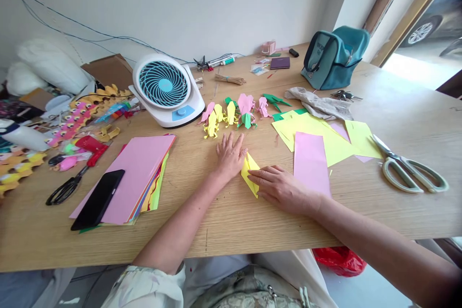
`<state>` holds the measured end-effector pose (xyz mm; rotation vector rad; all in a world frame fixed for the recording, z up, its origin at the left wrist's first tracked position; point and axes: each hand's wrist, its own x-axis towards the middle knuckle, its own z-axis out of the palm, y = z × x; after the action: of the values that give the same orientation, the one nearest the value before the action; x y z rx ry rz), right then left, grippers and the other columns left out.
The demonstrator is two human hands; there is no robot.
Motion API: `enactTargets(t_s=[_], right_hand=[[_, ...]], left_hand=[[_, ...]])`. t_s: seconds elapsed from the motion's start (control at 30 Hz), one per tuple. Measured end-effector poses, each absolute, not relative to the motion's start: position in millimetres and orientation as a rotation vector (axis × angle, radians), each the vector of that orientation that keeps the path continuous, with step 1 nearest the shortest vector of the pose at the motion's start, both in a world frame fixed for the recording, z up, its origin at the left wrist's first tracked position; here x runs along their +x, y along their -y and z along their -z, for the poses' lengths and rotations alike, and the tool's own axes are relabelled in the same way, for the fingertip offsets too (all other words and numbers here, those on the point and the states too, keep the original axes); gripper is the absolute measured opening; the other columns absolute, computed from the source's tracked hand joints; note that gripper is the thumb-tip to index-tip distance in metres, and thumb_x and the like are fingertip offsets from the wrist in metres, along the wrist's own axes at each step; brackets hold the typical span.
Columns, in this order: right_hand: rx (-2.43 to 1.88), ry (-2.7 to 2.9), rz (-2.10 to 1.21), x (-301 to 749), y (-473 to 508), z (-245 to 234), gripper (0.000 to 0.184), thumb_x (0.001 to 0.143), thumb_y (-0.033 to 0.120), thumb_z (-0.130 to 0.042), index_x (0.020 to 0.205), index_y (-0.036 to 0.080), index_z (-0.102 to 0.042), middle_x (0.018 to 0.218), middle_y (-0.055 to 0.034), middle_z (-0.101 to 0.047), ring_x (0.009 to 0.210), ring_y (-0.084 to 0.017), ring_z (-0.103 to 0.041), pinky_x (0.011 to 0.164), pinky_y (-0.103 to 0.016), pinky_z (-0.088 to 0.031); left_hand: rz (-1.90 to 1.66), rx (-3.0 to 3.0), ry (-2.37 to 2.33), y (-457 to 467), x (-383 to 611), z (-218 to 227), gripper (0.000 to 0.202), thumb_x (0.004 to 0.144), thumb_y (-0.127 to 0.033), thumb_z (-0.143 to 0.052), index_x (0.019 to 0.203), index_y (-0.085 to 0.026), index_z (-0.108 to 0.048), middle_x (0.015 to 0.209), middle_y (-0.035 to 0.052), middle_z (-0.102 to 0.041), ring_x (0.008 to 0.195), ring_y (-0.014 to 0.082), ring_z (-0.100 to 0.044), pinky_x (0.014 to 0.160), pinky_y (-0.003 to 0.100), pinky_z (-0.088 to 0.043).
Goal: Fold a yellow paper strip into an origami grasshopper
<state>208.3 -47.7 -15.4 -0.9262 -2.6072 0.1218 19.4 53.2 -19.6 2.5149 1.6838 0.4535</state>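
Observation:
A folded yellow paper (250,173) lies on the wooden table (231,221) in front of me. My left hand (230,154) rests flat on the table with fingers spread, its edge on the paper's upper left corner. My right hand (279,187) lies flat with fingers pressed on the paper's right side. Just beyond the hands stand several folded paper figures (234,113) in yellow, pink and green.
A pink sheet (311,163) and yellow sheets (321,134) lie to the right, with grey scissors (411,171). A stack of coloured paper (133,178) with a black phone (98,198) lies left, beside black scissors (67,187). A small fan (165,87) and a teal bag (334,57) stand behind.

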Motion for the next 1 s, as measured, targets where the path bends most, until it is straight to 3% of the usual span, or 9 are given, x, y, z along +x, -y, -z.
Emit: enactTargets(t_s=[0.17,0.27,0.47,0.7,0.83,1.0], right_hand=[[-1.175,2.238,-0.212,212.3,38.2,19.4,0.026,0.100,0.024,-0.045,0.119,0.015,-0.060,0.113,-0.0141,-0.066,0.101,-0.025,-0.063,0.085,-0.039,-0.052],[-1.378,2.060,-0.367,213.2,31.6,27.0,0.024,0.097,0.024,-0.049,0.119,0.018,-0.059,0.115,-0.0122,-0.064,0.105,-0.025,-0.062,0.091,-0.039,-0.049],[-1.513,2.011,-0.475,210.0,15.7,27.8,0.020,0.093,0.022,-0.055,0.111,0.017,-0.063,0.104,-0.0092,-0.066,0.085,-0.017,-0.065,0.078,-0.029,-0.049],[-1.608,2.004,-0.588,199.4,-8.3,22.1,0.013,0.074,0.026,-0.074,0.079,0.018,-0.065,0.077,-0.0014,-0.062,0.067,-0.014,-0.056,0.064,-0.025,-0.040],[-1.566,1.943,-0.679,192.3,-15.2,22.9,0.015,0.074,0.023,-0.070,0.067,0.018,-0.058,0.071,0.0004,-0.060,0.063,-0.012,-0.053,0.060,-0.025,-0.038],[-1.372,1.816,-0.819,188.1,-32.0,19.3,0.019,0.078,0.035,-0.064,0.073,0.019,-0.057,0.073,0.0016,-0.062,0.065,-0.013,-0.056,0.061,-0.025,-0.043]], left_hand=[[-0.747,2.452,-1.552,-38.9,7.5,20.2,0.036,0.099,-0.034,-0.045,0.126,-0.018,-0.062,0.134,0.0137,-0.058,0.125,0.0304,-0.052,0.106,0.048,-0.040],[-0.760,2.429,-1.500,-38.6,1.8,22.3,0.028,0.097,-0.031,-0.050,0.115,-0.018,-0.065,0.118,0.0109,-0.065,0.113,0.0268,-0.058,0.099,0.042,-0.045],[-0.764,2.419,-1.365,-44.8,-2.1,24.2,0.016,0.094,-0.029,-0.054,0.101,-0.019,-0.064,0.103,0.0076,-0.065,0.102,0.0226,-0.059,0.094,0.036,-0.046],[-0.754,2.355,-1.188,-43.3,-1.6,25.7,0.016,0.082,-0.032,-0.067,0.078,-0.019,-0.059,0.090,0.0066,-0.059,0.093,0.0250,-0.057,0.090,0.041,-0.047],[-0.834,2.233,-1.083,-44.1,-2.1,26.9,0.013,0.076,-0.023,-0.071,0.081,-0.019,-0.059,0.092,0.0048,-0.058,0.094,0.0226,-0.057,0.092,0.039,-0.047],[-1.024,1.955,-0.999,-51.7,-2.4,30.8,0.010,0.088,-0.026,-0.055,0.095,-0.018,-0.056,0.104,0.0072,-0.059,0.088,0.0168,-0.061,0.077,0.030,-0.053]])
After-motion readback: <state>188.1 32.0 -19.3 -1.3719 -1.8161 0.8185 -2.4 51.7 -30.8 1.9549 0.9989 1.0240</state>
